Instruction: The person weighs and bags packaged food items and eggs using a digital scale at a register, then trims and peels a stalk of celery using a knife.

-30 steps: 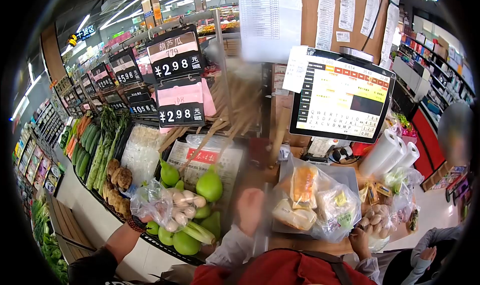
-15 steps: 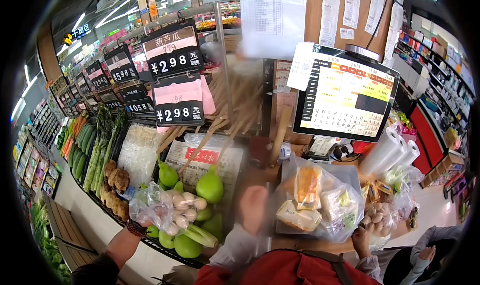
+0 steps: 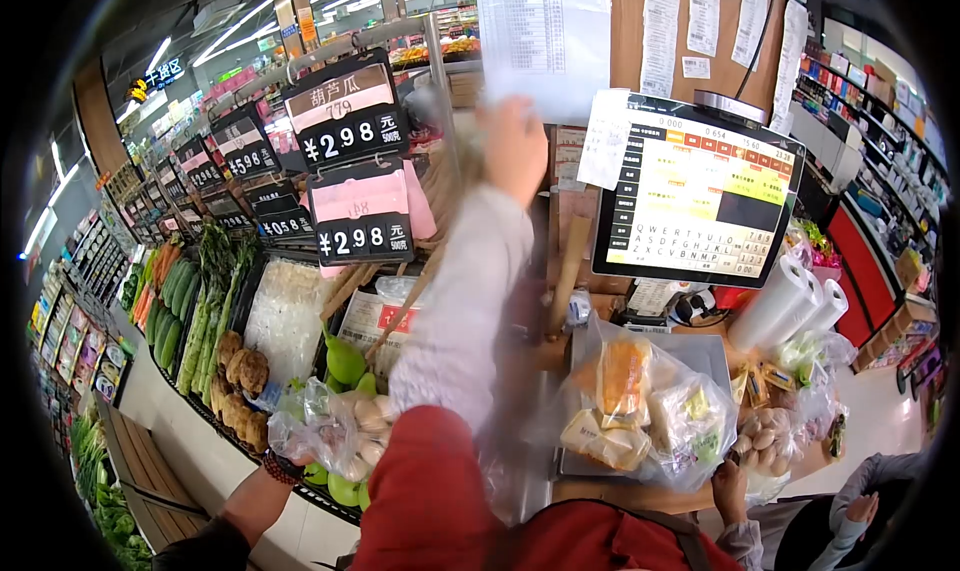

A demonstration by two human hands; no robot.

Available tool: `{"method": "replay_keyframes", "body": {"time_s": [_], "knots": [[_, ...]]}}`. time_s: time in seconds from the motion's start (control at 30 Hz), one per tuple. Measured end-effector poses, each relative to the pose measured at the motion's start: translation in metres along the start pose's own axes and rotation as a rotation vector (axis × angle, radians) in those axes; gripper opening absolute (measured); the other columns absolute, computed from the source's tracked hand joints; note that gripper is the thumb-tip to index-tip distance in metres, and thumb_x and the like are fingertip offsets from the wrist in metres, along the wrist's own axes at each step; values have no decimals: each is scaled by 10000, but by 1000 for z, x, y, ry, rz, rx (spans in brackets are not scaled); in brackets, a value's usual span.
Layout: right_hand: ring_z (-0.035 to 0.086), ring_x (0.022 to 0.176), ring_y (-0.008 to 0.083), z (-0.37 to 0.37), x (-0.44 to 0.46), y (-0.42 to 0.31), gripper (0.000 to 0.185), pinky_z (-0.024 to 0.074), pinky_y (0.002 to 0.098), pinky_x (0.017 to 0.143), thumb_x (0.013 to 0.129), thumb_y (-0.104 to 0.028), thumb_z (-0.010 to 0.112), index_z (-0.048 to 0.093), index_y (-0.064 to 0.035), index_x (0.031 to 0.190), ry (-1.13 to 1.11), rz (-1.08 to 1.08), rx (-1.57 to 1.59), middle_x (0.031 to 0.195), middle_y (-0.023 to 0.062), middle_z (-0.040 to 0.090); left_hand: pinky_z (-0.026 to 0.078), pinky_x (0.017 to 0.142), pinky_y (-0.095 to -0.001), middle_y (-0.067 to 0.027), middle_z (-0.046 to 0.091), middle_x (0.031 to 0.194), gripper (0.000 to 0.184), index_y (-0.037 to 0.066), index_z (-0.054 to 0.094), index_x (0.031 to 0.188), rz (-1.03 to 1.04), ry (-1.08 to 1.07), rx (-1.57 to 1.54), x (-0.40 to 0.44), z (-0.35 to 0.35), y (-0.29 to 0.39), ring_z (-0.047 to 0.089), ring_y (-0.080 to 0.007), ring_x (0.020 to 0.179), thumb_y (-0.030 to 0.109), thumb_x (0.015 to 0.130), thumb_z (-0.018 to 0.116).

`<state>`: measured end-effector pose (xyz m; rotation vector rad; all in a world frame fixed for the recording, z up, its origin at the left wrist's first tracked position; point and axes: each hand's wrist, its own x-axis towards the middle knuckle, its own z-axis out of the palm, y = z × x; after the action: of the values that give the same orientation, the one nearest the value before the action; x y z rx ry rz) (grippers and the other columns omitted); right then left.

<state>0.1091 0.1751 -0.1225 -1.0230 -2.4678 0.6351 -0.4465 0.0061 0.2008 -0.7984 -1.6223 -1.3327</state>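
Beside crates of produce, a wooden tabletop point(image 3: 625, 492) spans the lower middle of a supermarket weighing station. Above it a lit touch screen point(image 3: 700, 196) leans back, and to its upper left a printed sheet point(image 3: 548, 31) hangs in a clear cover. On the tabletop sits a grey tray point(image 3: 715, 356), carrying a clear plastic bag point(image 3: 690, 426) with packaged foods point(image 3: 622, 381) showing through it. At left, another person's forearm point(image 3: 255, 506) reaches in with a smaller bag of pale, round items point(image 3: 365, 431), over green gourds point(image 3: 345, 361).

The wearer's left hand point(image 3: 515, 151) is up, blurred, in front of the sheet's lower edge; whether it touches the paper, and whether that grip is released or clenched, cannot be told. The right hand point(image 3: 730, 489) is at the near right edge of the bag on the tray; its fingertips are partly hidden, so a firm grasp on the plastic cannot be confirmed.

Good handling here would likely mean a light right hand that steadies the loose film without pressing on the soft packs or leaning on the tray, while the left arm keeps clear of the screen's edge.
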Motion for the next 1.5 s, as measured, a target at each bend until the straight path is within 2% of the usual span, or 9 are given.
{"method": "replay_keyframes", "body": {"time_s": [0.03,0.07,0.13,0.23,0.7,1.2,1.4,1.47,1.5], "knots": [[622,627,331,0,0,0,29,485,383,574,727,-32,570,554,-8,725,13,1,20,665,177,601,422,890,-390,-133,618,1077,221,52,623,1004,154,-11,132,16,6,-11,565,-295,1005,125,798,596],[622,627,331,1,-1,1,29,485,383,574,727,-32,570,554,-8,725,16,2,21,665,177,601,422,890,-390,-133,618,1077,221,52,623,1004,156,-10,129,30,9,-14,565,-295,1005,125,798,596],[623,631,334,3,-1,3,24,487,377,574,728,-21,563,556,1,735,29,16,17,673,184,598,357,982,-459,-129,529,1279,271,88,622,1044,145,-179,416,52,14,-18,468,-356,1159,171,787,602],[616,630,343,4,-2,1,34,484,381,570,723,-14,566,557,11,744,34,50,53,686,194,595,340,1009,-481,-105,455,1376,289,115,633,1053,198,-202,561,75,22,-29,403,-376,1231,206,779,615],[591,633,336,1,-5,-1,59,470,388,566,719,-2,579,571,10,776,40,54,12,685,181,579,284,1043,-498,-97,427,1402,272,137,663,1030,196,-234,618,101,49,-37,364,-387,1261,250,788,611],[587,624,337,4,-8,-3,63,460,398,559,760,-21,586,539,5,726,79,7,35,669,166,570,310,1031,-475,-80,553,1260,193,147,675,940,271,-225,519,97,42,-38,409,-414,1209,254,790,617],[590,641,338,2,-12,-8,75,465,401,571,772,-34,583,537,0,723,21,31,18,681,166,569,385,931,-420,-111,622,1096,167,101,671,885,237,-268,409,82,31,-31,513,-343,1088,213,775,615],[594,654,341,7,-14,-2,69,469,399,580,773,-32,578,540,4,727,46,6,97,687,170,572,415,858,-411,-135,629,979,146,78,668,865,135,-81,148,69,26,-24,542,-325,1002,174,765,620],[597,662,345,3,-14,-10,62,472,395,585,774,-26,570,542,9,730,52,-24,81,689,174,574,424,794,-392,-121,616,914,120,71,658,867,134,111,112,57,29,-18,550,-297,917,136,770,631]]}}
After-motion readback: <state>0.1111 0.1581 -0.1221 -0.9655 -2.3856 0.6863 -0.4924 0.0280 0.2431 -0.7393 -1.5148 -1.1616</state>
